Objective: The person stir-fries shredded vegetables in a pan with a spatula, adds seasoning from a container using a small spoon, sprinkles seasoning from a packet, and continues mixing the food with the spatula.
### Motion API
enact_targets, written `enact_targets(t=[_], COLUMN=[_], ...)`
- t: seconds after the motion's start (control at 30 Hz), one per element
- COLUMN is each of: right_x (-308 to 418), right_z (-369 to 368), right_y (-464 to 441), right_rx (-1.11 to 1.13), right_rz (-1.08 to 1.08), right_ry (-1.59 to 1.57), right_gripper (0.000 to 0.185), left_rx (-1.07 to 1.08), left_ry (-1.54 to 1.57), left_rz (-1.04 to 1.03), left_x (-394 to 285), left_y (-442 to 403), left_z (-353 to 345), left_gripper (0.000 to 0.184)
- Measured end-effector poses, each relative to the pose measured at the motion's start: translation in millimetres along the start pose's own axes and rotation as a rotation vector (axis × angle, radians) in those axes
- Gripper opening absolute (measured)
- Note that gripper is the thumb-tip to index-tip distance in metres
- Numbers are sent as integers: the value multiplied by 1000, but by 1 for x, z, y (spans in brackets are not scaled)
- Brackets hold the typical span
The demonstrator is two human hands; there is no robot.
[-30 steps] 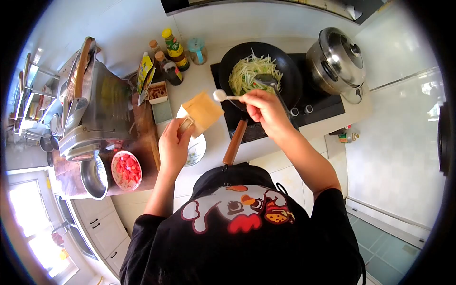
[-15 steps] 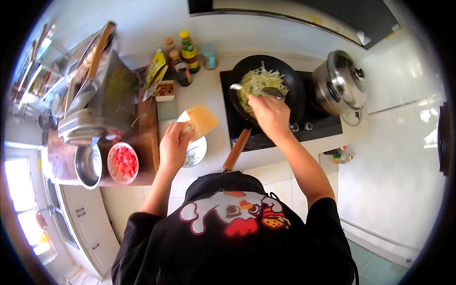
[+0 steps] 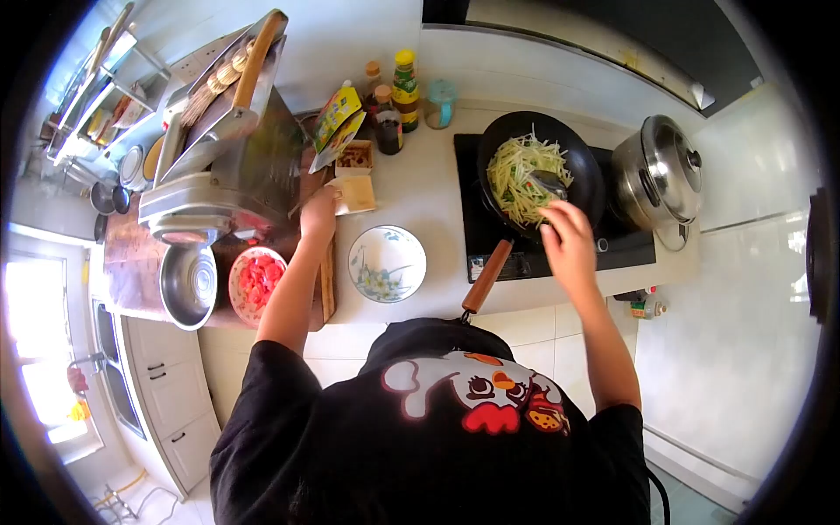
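Observation:
My left hand [image 3: 318, 214] is at the left side of a small beige seasoning box [image 3: 354, 194] on the counter, its fingers closed at the box edge and partly hidden. My right hand [image 3: 569, 241] is at the near right rim of the black wok [image 3: 582, 157], fingers closed around the handle end of a metal spatula [image 3: 549, 182]; most of that handle is hidden. The spatula's head rests among pale green shredded vegetables [image 3: 525, 175] in the wok. A floral white bowl [image 3: 388, 264] stands between my hands.
Behind the beige box sit another small box [image 3: 354, 157], a yellow-green packet [image 3: 339, 118] and several bottles [image 3: 405, 92]. At left are a bowl of red chunks [image 3: 260, 278] and a steel bowl [image 3: 190, 284]. A lidded steel pot [image 3: 652, 166] stands right of the wok, whose wooden handle [image 3: 488, 276] points toward me.
My left hand has carried the beige box away from above the floral bowl to the counter beside the other box. My right hand has drawn back from over the vegetables; the white-looking spoon is out of sight.

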State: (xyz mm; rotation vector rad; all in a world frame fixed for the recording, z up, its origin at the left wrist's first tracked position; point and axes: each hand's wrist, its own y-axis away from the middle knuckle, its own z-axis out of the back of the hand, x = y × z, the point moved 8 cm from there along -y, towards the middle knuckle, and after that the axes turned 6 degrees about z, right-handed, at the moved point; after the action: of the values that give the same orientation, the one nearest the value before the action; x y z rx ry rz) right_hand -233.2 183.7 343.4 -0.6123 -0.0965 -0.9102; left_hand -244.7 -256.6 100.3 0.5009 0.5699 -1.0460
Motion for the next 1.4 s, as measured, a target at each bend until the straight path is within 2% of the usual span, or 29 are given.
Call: enact_targets(t=[0.03, 0.1, 0.13, 0.17, 0.23, 0.27, 0.3, 0.37, 0.4, 0.47, 0.5, 0.53, 0.57, 0.6, 0.63, 0.67, 0.7, 0.73, 0.77, 0.8, 0.83, 0.97, 1.1, 1.13, 1.17, 1.23, 1.3, 1.37, 1.4], right_x=[-23, -54, -71, -86, -107, -118, -116, -122, -127, -135, -134, -126, -116, -107, -95, -89, -82, -77, -74, -73, -80, -89, -99, -104, -105, -117, -134, -153, -174], right_z=[7, 22, 25, 27, 20, 8, 2, -13, -18, -15, -8, 8, 27, 47, 68, 87, 100, 108, 104, 98, 82, 32, 43, 50, 57, 74, 86, 95, 91], right_y=[14, 44, 61, 78, 107, 124, 130, 136, 136, 126, 116, 99, 82, 68, 55, 46, 39, 35, 34, 36, 42, 50, 60, 62, 60, 58, 58, 51, 53], right_rx=[-18, 23, 49, 76, 244, 332, 436, 479, 472, 283, 274, 256, 238, 265, 300, 332, 365, 355, 491, 627, 648, 406, 239, 202, 197, 181, 213, 182, 310], right_rz=[-53, -117, -171, -229, -427, -449, -531, -535, -542, -526, -528, -470, -411, -372, -301, -269, -235, -236, -241, -245, -209, -77, -187, -274, -279, -426, -533, -462, -611], right_ry=[71, 322, 385, 451, 294, 302, 322, 256, 265, 208, 211, 281, 349, 383, 420, 381, 342, 340, 341, 344, 335, 385, 318, 271, 272, 177, 237, 287, 196], right_gripper=[25, 39, 47, 56, 75, 87, 90, 84, 84, 69, 69, 59, 50, 39, 30, 26, 22, 22, 20, 18, 22, 26, 18, 17, 17, 18, 18, 21, 26], left_rx=[8, -53, -28, -33, -9, 19, 34, -125, -123, -428, -236, -44, 262, 550, 843, 960, 1077, 1282, 1243, 1254, 1265, 1341, 1351, 1350, 1349, 1345, 1300, 1297, 1289], left_ry=[2, -181, -138, -239, -336, -336, -330, -370, -363, -270, -241, -213, -125, 231, 535, 622, 721, 983, 1012, 1063, 1114, 1196, 1201, 1213, 1223, 1222, 1204, 1185, 1174], left_rz=[-15, -242, -165, -148, -78, -19, -41, -66, -78, 18, 12, 7, -134, -58, -55, 30, 216, 427, 630, 656, 682, 665, 684, 680, 682, 697, 723, 717, 715], left_x=[6, -6, 21, 25, 29, 28, 20, 2, -15, -51, -61, -71, -86, -80, -109, -152, -167, -187, -206, -206, -203, -209, -210, -211, -212, -211, -210, -208, -206], left_y=[-9, -17, -33, -40, -45, -44, -38, -21, -7, 35, 49, 68, 90, 117, 154, 188, 211, 236, 251, 254, 257, 257, 259, 260, 261, 261, 261, 261, 261], left_z=[-1, -5, -22, -24, -29, -27, -27, -7, -2, 22, -1, -25, -69, -121, -152, -154, -164, -170, -158, -163, -168, -169, -168, -167, -167, -168, -166, -169, -169], left_gripper=[20, 21, 21, 22, 25, 27, 27, 30, 30, 29, 28, 27, 26, 26, 37, 45, 47, 47, 45, 42, 40, 36, 35, 35, 35, 34, 34, 37, 40])
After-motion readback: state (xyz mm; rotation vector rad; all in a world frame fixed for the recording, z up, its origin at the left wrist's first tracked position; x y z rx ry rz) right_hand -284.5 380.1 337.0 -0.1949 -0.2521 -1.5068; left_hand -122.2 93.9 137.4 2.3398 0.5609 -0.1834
